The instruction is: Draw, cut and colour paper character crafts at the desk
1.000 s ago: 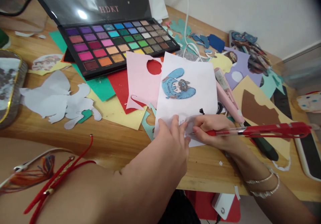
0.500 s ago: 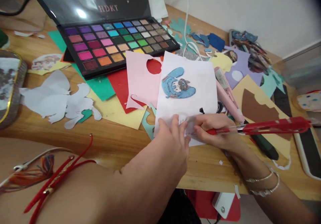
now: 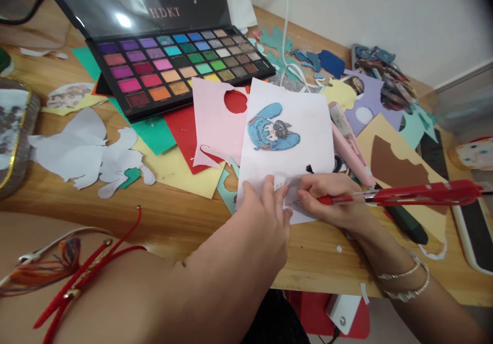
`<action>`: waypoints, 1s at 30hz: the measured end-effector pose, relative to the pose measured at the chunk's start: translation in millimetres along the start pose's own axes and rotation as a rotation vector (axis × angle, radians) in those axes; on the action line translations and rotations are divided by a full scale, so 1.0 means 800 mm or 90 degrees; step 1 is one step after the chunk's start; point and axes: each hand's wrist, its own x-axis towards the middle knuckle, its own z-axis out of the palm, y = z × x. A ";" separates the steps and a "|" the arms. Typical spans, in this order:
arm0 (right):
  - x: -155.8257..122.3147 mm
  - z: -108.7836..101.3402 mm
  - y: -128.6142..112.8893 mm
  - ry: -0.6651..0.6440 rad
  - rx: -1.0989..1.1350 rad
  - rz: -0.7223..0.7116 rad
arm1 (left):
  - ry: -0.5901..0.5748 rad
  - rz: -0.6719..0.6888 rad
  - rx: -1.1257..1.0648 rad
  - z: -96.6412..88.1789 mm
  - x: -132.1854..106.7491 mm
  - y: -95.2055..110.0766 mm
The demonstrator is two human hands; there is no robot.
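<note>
A sheet of white paper (image 3: 316, 123) lies in front of me, with a blue hooded cartoon figure (image 3: 273, 128) on its upper part. My left hand (image 3: 265, 221) rests on the paper's lower edge, fingers spread and pressing it down. Pinched in my right hand (image 3: 331, 197) is a red pen (image 3: 419, 192), its tip on the paper just right of my left fingertips. Small faint marks show near the tip, too small to read. A small black shape (image 3: 309, 169) sits on the paper above my right hand.
An open eyeshadow palette (image 3: 185, 72) stands at the back left. White paper cutouts (image 3: 77, 149) lie at the left, coloured sheets under the palette. A pink tool (image 3: 352, 149), a dark-handled tool (image 3: 408, 223) and a phone (image 3: 475, 231) are at the right.
The pen has shifted very slightly in my right hand's grip area, and faint red marks show by its tip. My left hand stays in place.
</note>
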 end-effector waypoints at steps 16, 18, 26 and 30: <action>-0.001 0.001 0.000 0.005 -0.002 0.017 | -0.015 -0.011 0.039 0.007 -0.003 0.007; -0.002 0.000 0.001 0.004 -0.001 0.029 | -0.012 -0.026 0.020 0.015 -0.003 0.011; -0.001 -0.003 0.009 0.250 0.287 0.063 | -0.005 -0.011 -0.040 0.027 -0.004 0.005; 0.000 -0.004 0.005 0.263 0.330 0.051 | -0.017 -0.006 -0.048 0.032 0.001 0.006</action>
